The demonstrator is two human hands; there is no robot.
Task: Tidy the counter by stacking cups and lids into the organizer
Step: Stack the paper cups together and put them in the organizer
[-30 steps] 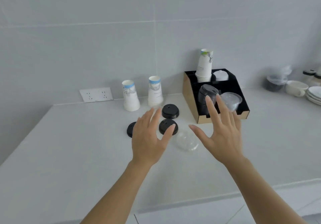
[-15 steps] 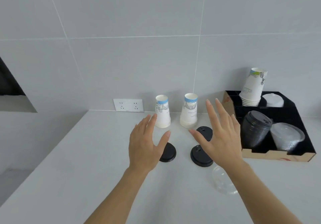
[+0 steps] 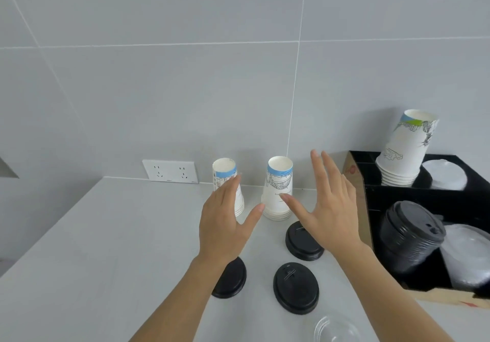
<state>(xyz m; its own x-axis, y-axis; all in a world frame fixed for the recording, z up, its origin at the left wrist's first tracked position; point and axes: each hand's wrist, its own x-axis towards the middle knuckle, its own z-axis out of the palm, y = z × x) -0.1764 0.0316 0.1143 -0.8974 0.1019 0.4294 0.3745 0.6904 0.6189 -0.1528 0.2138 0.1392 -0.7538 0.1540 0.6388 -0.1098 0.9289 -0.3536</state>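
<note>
Two upside-down stacks of white paper cups with blue bands stand near the wall: the left cup stack [image 3: 225, 179] and the right cup stack [image 3: 278, 187]. My left hand [image 3: 222, 225] is open in front of the left stack, partly hiding it. My right hand [image 3: 328, 209] is open just right of the right stack, thumb in front of it. Three black lids lie on the counter [image 3: 303, 240] [image 3: 295, 287] [image 3: 230, 278], and a clear lid [image 3: 335, 329] at the bottom edge. The black organizer [image 3: 371, 198] at right holds a cup stack [image 3: 405, 148], black lids [image 3: 408, 238], clear lids [image 3: 469, 259] and white lids [image 3: 445, 174].
A white wall socket [image 3: 169, 171] sits on the tiled wall left of the cups. The grey counter [image 3: 106, 248] stretches to the left, its edge dropping off at the far left.
The view has moved closer and swung left, so the organizer now sits at the right edge. Both open hands have reached forward from over the black lids to the two cup stacks.
</note>
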